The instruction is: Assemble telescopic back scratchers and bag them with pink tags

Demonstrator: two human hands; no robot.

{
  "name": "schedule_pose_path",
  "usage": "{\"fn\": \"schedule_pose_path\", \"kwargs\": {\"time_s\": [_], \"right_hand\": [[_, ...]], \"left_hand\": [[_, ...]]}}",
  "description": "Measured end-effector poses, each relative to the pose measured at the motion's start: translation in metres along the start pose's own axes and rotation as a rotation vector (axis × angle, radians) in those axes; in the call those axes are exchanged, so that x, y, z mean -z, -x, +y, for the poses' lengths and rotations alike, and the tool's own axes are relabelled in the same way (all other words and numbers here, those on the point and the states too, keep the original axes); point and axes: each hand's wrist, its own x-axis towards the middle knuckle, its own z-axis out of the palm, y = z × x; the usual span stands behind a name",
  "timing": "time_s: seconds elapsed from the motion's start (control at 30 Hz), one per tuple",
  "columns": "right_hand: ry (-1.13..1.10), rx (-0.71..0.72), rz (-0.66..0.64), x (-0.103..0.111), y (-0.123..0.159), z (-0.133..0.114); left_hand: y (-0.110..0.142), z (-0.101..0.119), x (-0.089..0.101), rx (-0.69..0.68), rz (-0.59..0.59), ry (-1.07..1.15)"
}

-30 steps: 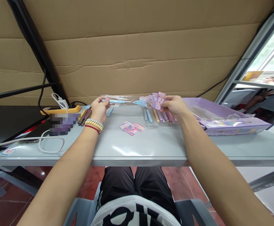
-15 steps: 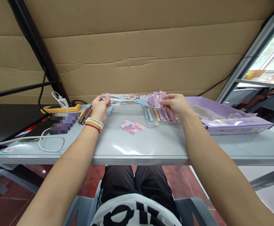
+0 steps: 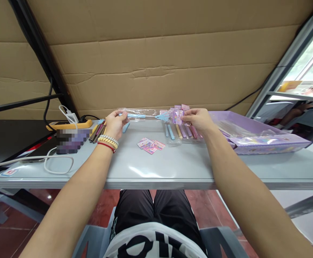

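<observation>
A light blue back scratcher (image 3: 137, 116) with a metal rod and a claw-shaped head lies level inside a clear plastic bag (image 3: 150, 111), held just above the table. My left hand (image 3: 115, 125) is closed on the bag's left end, at the handle. My right hand (image 3: 196, 120) pinches the other end, where a pink and purple card (image 3: 177, 116) sits by the claw. Below my right hand lie several bagged back scratchers (image 3: 184, 131) with blue, yellow, purple and red handles. Small printed cards (image 3: 151, 145) are spread on the table between my hands.
Several unbagged coloured sticks (image 3: 97, 132) lie left of my left hand, with a blue piece (image 3: 126, 127) to its right. A purple box (image 3: 271, 143) with plastic bags stands at right. At left are a yellow-edged device (image 3: 70, 124) and a white cable (image 3: 38, 157).
The back scratcher has shifted slightly right inside the bag, its handle nearer the claw end. My left hand has moved a little right. The right hand has shifted slightly left.
</observation>
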Motion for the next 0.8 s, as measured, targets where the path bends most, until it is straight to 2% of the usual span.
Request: {"fn": "schedule_pose_path", "kwargs": {"time_s": [0.13, 0.3, 0.37, 0.6, 0.8], "right_hand": [[-0.003, -0.017, 0.036, -0.001, 0.004, -0.006], [-0.247, -0.049, -0.145, -0.001, 0.002, -0.007], [-0.281, -0.056, -0.16, -0.002, 0.002, -0.006], [0.063, 0.008, -0.02, -0.007, 0.007, -0.006], [0.085, 0.091, 0.185, -0.005, -0.004, 0.004]], "left_hand": [[0.001, -0.001, 0.001, 0.011, -0.026, -0.025], [0.001, 0.0, 0.0, -0.005, -0.001, -0.024], [0.001, 0.0, 0.0, -0.003, 0.002, -0.024], [0.003, 0.001, 0.0, 0.038, -0.067, -0.044], [0.009, 0.0, 0.001, 0.144, -0.267, -0.152]]}}
